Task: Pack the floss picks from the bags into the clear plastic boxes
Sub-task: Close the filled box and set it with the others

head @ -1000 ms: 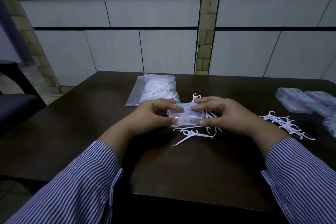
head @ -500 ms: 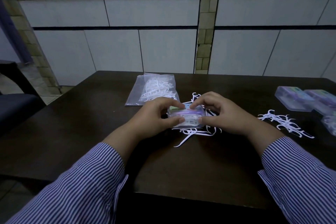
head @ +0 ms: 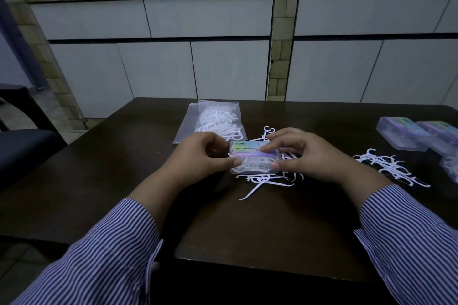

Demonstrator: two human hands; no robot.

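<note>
A clear bag (head: 213,120) of floss picks lies far on the dark table (head: 99,181). Nearer, the left hand (head: 198,156), fingers curled, pinches the left end of a clear plastic box (head: 252,157); its grip is thumb below, fingers behind. The right hand (head: 304,153) grasps the right end, forefinger atop the lid. Loose floss picks (head: 262,179) lie beneath; more boxes (head: 406,135) sit far right.

Rightmost box (head: 449,164) cut off
</note>
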